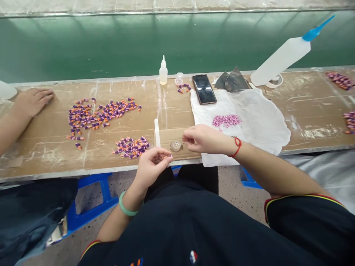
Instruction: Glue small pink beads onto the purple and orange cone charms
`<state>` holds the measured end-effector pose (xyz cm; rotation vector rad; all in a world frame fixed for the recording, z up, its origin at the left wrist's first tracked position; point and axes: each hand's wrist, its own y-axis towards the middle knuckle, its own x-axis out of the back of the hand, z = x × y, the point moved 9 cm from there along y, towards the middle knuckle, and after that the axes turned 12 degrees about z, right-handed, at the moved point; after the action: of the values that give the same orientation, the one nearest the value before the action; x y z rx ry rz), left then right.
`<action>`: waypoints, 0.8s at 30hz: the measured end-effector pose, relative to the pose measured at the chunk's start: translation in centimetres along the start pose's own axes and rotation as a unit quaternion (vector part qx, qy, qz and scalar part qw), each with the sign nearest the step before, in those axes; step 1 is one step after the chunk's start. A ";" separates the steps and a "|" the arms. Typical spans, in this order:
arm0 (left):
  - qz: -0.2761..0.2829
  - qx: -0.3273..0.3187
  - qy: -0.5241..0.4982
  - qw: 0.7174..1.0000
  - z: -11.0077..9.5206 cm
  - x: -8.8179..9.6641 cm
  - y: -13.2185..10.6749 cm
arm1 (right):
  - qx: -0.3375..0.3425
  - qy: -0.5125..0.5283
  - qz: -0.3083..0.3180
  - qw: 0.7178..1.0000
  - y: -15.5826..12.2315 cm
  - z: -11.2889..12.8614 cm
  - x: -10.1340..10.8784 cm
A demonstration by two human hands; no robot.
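My left hand (152,164) is closed at the table's front edge, pinching a small figurine (167,156) mostly covered by the fingers. Just left of it lies a pile of small purple, pink and orange figurines (132,147). My right hand (202,138) has its fingers curled into a pinch above a cardboard piece (188,156); whatever they hold is too small or hidden. Between both hands sits a small round clear dish (175,146). A white flat stick (157,132) lies left of the dish. Tiny pink pieces (226,120) are scattered on a white cloth (257,114) beyond my right wrist.
A phone (204,89), a small dropper bottle (163,71) and a tilted white bottle (281,61) with a blue nozzle are at the back. More figurines (83,116) lie left, near another person's hand (33,101). A tape roll (275,82) is behind the cloth.
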<state>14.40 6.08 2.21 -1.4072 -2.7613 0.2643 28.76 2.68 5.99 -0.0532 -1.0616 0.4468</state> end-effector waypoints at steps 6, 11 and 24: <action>0.027 0.035 -0.048 0.998 1.2 -0.1 -0.3 | -0.023 -0.147 0.069 0.987 2.4 1.0 -0.8; 0.029 0.036 -0.058 0.997 1.9 0.2 -0.4 | -0.027 -0.210 0.094 0.973 3.1 1.5 -1.2; -0.040 0.010 -0.130 0.991 1.1 0.8 -0.6 | -0.006 0.128 -0.002 0.992 1.4 1.7 0.5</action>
<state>13.31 6.26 1.15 -1.3410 -3.0018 0.5046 27.08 3.86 6.90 -0.1161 -0.8111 0.4168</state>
